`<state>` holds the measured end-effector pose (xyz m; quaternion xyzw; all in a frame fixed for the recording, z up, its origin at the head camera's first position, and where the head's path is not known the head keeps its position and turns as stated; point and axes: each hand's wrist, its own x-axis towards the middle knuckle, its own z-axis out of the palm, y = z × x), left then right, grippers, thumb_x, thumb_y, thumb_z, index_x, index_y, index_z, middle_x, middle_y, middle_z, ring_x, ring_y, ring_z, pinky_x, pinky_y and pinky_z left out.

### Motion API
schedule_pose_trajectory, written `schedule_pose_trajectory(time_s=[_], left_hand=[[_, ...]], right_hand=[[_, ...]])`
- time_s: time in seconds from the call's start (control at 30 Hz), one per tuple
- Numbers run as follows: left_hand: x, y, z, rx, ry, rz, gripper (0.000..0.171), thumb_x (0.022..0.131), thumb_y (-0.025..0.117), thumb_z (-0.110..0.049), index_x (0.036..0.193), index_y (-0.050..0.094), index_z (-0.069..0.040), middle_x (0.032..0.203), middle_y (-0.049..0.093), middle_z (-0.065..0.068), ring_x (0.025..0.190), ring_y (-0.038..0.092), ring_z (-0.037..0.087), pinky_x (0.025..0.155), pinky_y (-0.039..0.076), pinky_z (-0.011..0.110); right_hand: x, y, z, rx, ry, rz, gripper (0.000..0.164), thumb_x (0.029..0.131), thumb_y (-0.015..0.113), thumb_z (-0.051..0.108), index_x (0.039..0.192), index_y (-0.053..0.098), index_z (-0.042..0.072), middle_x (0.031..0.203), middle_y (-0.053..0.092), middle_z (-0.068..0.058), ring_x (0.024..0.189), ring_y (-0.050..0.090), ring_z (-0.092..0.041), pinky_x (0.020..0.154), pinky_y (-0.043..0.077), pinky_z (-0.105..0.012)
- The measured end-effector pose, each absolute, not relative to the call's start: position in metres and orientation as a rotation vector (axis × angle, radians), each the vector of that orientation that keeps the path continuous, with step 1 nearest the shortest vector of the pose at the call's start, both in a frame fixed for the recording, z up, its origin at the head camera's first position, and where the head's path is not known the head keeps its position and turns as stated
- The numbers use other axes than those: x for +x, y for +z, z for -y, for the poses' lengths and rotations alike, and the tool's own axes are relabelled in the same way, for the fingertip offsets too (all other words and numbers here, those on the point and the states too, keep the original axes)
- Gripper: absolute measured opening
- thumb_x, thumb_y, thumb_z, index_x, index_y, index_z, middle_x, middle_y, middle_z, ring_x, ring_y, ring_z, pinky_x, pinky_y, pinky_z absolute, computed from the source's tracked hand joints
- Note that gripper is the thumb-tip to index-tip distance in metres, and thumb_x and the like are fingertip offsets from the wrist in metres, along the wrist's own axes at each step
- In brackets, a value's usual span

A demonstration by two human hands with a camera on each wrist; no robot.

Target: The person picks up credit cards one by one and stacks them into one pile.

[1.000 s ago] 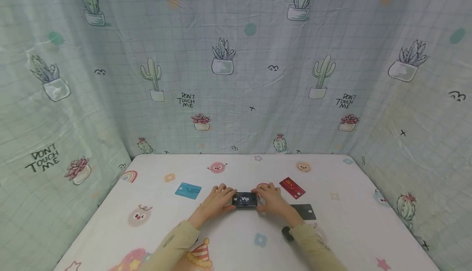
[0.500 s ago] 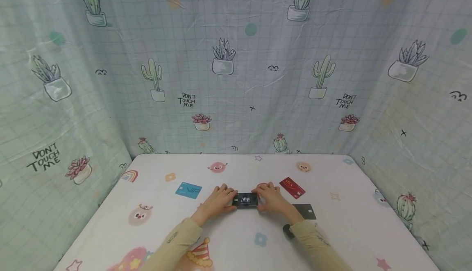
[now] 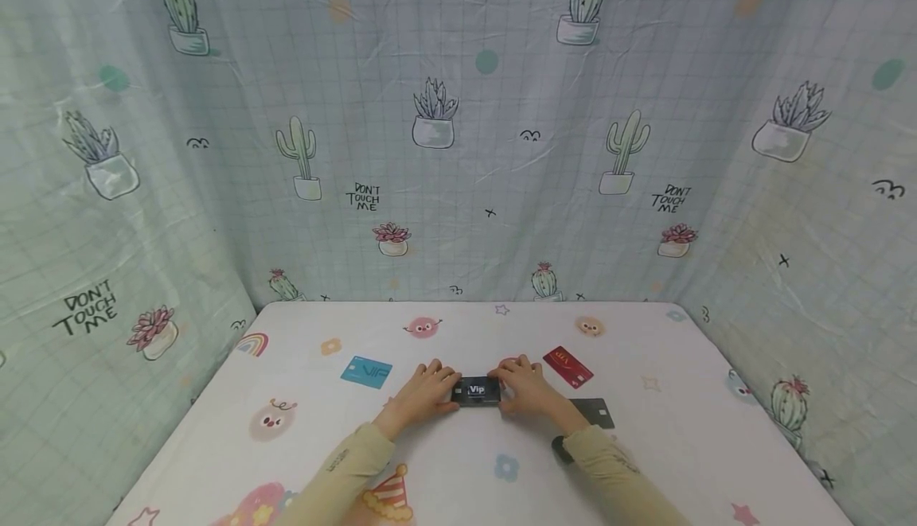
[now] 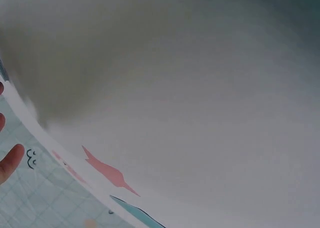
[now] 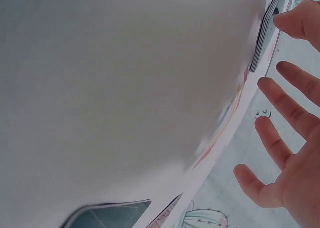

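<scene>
A stack of black cards (image 3: 476, 390), the top one printed "Vip", lies on the table at the centre of the head view. My left hand (image 3: 423, 392) grips its left end, thumb at the near edge and a finger at the far edge. Opposite it, my right hand (image 3: 528, 389) holds the right end in the same way. Layered card edges of the stack (image 5: 260, 42) show beside the thumb in the right wrist view. Only some fingertips (image 4: 11, 163) appear at the left wrist view's margin.
A blue card (image 3: 366, 372) lies to the left and a red card (image 3: 568, 367) to the right. Behind my right wrist is a dark card (image 3: 593, 412), partly covered. A black rounded object (image 3: 561, 449) shows beside the right sleeve. Patterned curtains (image 3: 473, 255) surround the white table (image 3: 444, 478).
Both hands stay at the ends of the card stack, and nothing on the table visibly moves. The left forearm shifts very slightly, and the head view tilts a little.
</scene>
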<state>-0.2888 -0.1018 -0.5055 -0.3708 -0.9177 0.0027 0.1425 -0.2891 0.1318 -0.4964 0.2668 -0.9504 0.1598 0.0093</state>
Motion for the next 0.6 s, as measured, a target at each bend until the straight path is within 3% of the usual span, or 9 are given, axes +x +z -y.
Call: schedule_pose_trajectory(time_s=[0.6], left_hand=[[-0.2926, -0.5106, 0.1021, -1.054, 0.028, 2.672, 0.048, 0.079, 0.061, -0.043, 0.116, 0.056, -0.013, 0.108, 0.059, 0.000, 0.093, 0.044, 0.016, 0.077, 0.040, 0.033]], right_hand=[[-0.2914, -0.4980, -0.1304, 0.857, 0.457, 2.965, 0.049, 0.069, 0.072, 0.024, 0.115, 0.057, 0.016, 0.104, 0.052, 0.001, 0.095, 0.034, -0.018, 0.079, 0.029, -0.042]])
